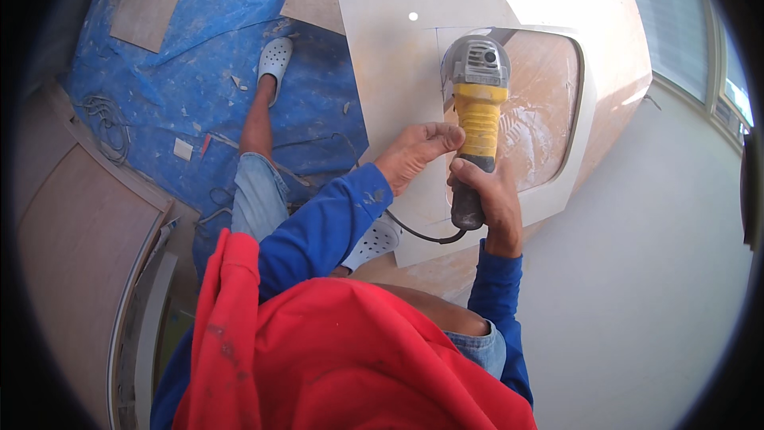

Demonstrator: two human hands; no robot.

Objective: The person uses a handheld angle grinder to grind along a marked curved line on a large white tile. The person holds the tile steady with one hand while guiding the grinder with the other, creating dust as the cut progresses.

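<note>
A yellow and black angle grinder [479,115] with a grey, dusty head lies over a white sheet panel [390,48]. My right hand [493,191] is wrapped round its black rear handle. Close against the left side of the yellow body, my left hand [418,151] has its thumb and fingers pressed together; whatever lies between them is hidden. Pencil lines run on the panel near the grinder's head. To the right of the tool is a large round-cornered cutout [545,103], through which a brown, white-dusted board shows. The grinder's disc is out of sight.
A black cord [426,236] leads from the handle leftward beneath my left arm. Blue sheeting [310,103] with scraps covers the floor, where my left foot in a white clog [274,64] stands. Cut boards [155,0] lie far left; a pale wall [637,271] rises at right.
</note>
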